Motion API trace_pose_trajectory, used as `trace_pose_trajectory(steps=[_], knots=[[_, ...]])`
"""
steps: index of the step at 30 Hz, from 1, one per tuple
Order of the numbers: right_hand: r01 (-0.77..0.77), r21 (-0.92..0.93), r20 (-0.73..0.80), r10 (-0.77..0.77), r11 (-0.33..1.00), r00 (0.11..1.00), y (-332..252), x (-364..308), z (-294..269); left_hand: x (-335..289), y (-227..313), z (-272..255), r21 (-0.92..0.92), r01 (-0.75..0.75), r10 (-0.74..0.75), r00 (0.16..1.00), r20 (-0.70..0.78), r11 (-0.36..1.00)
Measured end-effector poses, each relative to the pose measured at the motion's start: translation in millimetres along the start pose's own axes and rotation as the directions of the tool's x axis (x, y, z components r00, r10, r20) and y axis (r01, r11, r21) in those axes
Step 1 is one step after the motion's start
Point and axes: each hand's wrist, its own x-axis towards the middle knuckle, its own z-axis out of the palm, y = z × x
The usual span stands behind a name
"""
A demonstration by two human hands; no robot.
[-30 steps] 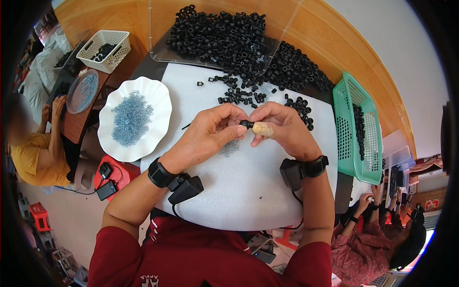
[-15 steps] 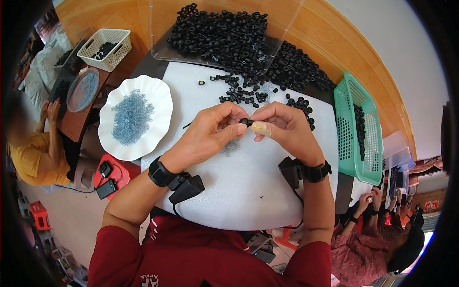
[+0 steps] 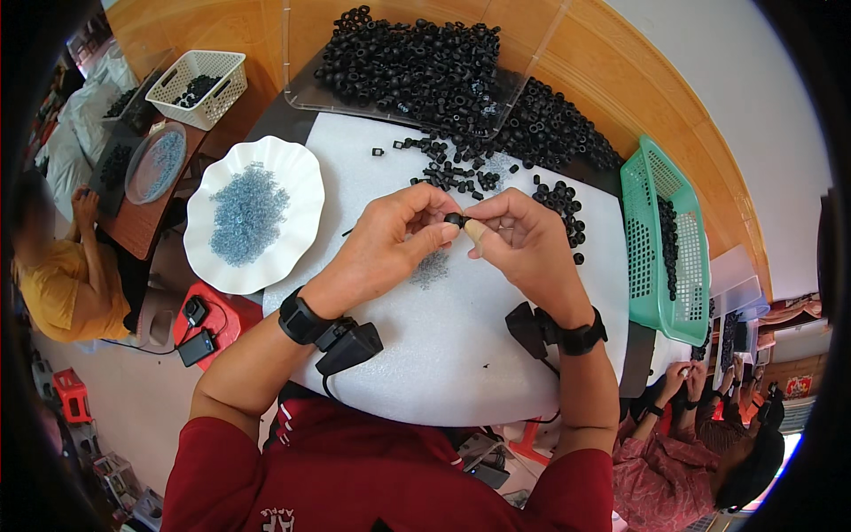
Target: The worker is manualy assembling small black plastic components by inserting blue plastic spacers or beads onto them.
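Note:
A small round black plastic part [image 3: 455,219] is pinched between my two hands above the white foam sheet [image 3: 425,355]. My left hand [image 3: 386,239] grips it between thumb and fingertips from the left. From the right, my right hand [image 3: 523,232] closes thumb and forefinger on its other end; a pale covering wraps that thumb. Below my left fingers lies a small heap of clear bits [image 3: 429,269]. Just beyond my hands are scattered small black parts [image 3: 456,173], with more black rings [image 3: 560,206] beside my right hand.
A scalloped white plate [image 3: 306,191] of clear bluish pieces stands at left. A clear bin [image 3: 306,96] heaped with black parts is at the back, and a green basket [image 3: 634,293] at right. A person in yellow [image 3: 75,284] sits left; others work at lower right.
My right hand's fingers have shifted slightly on the black part, and its wrist has turned a little. More of the part's round end now shows. The left hand keeps its grip.

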Motion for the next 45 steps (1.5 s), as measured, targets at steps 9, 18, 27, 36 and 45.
trace_pose_trajectory(steps=[9, 18, 27, 36, 45], knots=[[0.181, -0.353, 0.045, -0.177, 0.918, 0.983, 4, -2, -5, -2, 4, 1, 0.223, -0.070, 0.073, 0.997, -0.009, 0.972], [-0.229, 0.082, 0.209, 0.208, 0.970, 0.955, -9, 5, -24, -1, 0, 1, 0.122, -0.067, 0.063, 0.997, 0.034, 0.990], [-0.294, 0.153, 0.237, 0.254, 0.943, 0.938, -2, 7, -24, -2, 2, -1, -0.037, 0.064, -0.060, 0.993, 0.105, 0.997], [-0.409, 0.194, 0.314, 0.339, 0.891, 0.887, -2, 9, -27, 0, 0, -4, 0.004, -0.069, 0.068, 0.991, 0.118, 0.998], [-0.474, 0.297, 0.525, 0.273, 0.829, 0.806, 10, 10, -21, 3, 1, -9, -0.045, -0.197, 0.202, 0.963, 0.178, 0.979]])
